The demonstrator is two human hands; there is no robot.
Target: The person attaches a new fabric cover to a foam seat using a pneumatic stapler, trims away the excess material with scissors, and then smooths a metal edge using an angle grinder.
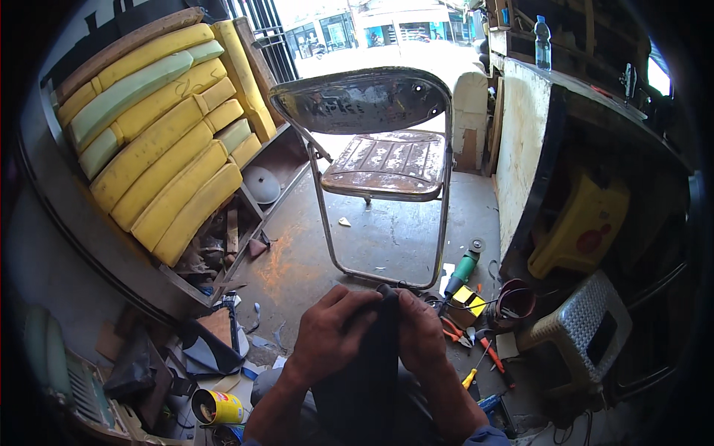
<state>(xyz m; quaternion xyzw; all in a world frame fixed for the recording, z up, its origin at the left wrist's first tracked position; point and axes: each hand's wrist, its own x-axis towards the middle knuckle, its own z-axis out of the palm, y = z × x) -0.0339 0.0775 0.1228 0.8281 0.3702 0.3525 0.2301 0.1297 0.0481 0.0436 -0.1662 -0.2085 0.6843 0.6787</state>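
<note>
A dark, long flat piece, perhaps fabric or vinyl [358,375], hangs down between my forearms over my lap. At its upper edge my left hand [335,327] pinches it with thumb and fingers. My right hand [422,327] grips the same edge close by, its thumb near the top. The two hands are nearly touching. Just beyond them stands a metal folding chair [383,162] with a worn, paint-chipped seat and a dark backrest. The piece's lower part fades into shadow.
Yellow foam pads [160,141] fill a rack at left. Right of my hands lie a green angle grinder [465,269], orange-handled pliers [455,332] and a yellow-handled screwdriver [469,379]. A plastic stool [576,331] lies at right; a yellow can [223,406] stands lower left.
</note>
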